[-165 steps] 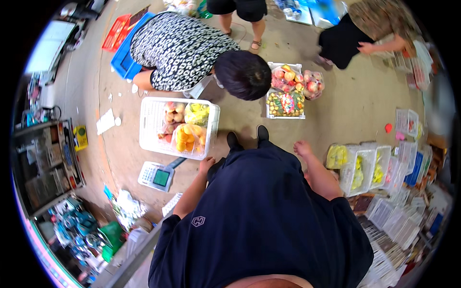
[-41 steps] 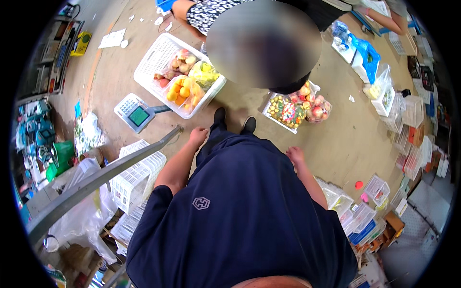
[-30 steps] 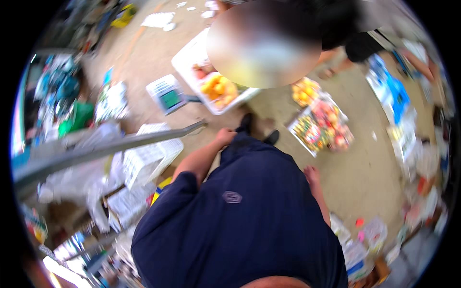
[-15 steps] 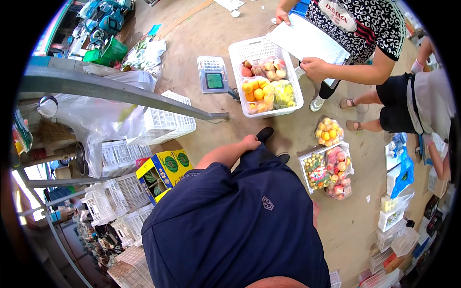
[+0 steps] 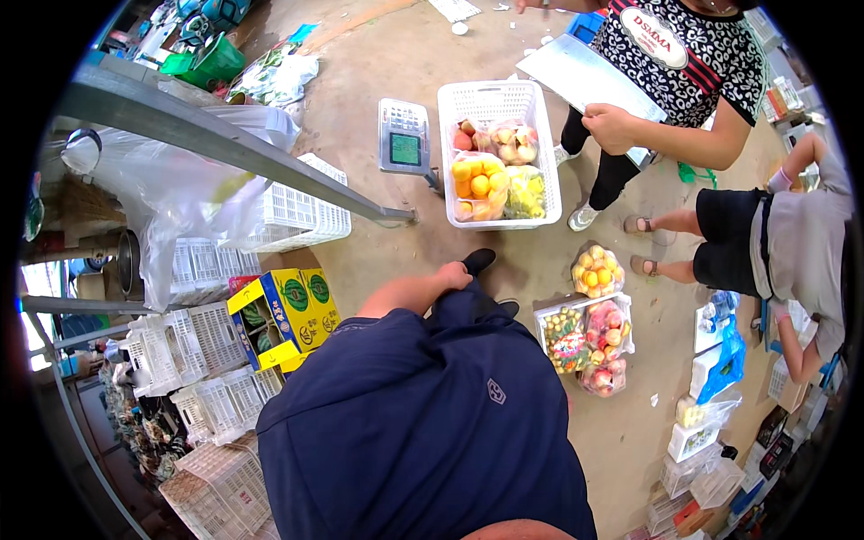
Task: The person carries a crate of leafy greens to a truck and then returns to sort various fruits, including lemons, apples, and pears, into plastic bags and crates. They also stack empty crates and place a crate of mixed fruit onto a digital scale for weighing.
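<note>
My left hand (image 5: 457, 274) hangs in front of me beside my dark trouser leg, above my black shoe. Its fingers look curled in, and whatever they may hold is hidden. My right hand does not show behind my navy shirt (image 5: 423, 423). Ahead of me, a white plastic crate (image 5: 490, 97) holds several clear bags of fruit, among them a bag of orange fruit (image 5: 480, 183) and a bag of yellow-green fruit (image 5: 525, 195). A scale display (image 5: 405, 148) with a green screen stands just left of the crate. Neither item is touched by my left hand.
Right of my feet sit a white box (image 5: 543, 335) of bagged fruit and another fruit bag (image 5: 598, 272). A co-worker holds a clipboard (image 5: 585, 74) beyond the crate. To the left are a metal post (image 5: 243, 144), a yellow watermelon carton (image 5: 310, 292) and stacked white crates (image 5: 180, 346).
My view has shifted slightly. The co-worker's one hand has come off the clipboard, and the other still holds it. The person at far right has moved an arm. My left hand stays by my leg.
</note>
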Tool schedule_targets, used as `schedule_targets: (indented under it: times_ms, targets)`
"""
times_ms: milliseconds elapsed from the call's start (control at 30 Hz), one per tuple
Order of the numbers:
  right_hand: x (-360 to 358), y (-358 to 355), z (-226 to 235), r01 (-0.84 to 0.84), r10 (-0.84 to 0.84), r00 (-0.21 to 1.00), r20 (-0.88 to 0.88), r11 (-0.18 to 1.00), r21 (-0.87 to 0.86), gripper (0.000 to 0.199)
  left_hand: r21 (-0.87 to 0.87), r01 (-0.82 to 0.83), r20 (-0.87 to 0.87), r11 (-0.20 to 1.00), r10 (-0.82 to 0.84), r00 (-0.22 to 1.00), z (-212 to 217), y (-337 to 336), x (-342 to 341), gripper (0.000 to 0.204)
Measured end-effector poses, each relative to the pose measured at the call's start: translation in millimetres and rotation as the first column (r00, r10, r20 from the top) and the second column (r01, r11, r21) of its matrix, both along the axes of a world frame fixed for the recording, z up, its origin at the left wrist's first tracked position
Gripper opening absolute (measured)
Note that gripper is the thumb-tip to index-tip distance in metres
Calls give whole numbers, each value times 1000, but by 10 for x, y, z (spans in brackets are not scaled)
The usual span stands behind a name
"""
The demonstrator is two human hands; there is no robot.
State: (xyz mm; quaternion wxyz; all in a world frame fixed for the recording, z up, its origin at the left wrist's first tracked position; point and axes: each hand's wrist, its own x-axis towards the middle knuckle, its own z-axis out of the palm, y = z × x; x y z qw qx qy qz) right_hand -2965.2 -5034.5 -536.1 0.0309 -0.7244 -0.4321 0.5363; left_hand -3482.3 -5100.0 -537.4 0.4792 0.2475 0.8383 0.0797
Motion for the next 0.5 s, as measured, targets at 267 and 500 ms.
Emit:
schedule_targets:
  times_ms: [267, 500]
  targets:
    - [231, -82, -520, 5, -5, 999, -32, 1000, -5, 33, 25, -13, 19, 1000, 13, 1000, 34, 95, -49, 34]
    - [-444, 194, -95, 114, -120, 986, -117, 992, -62, 33, 53, -29, -18, 998, 30, 999, 68, 182, -360, 37]
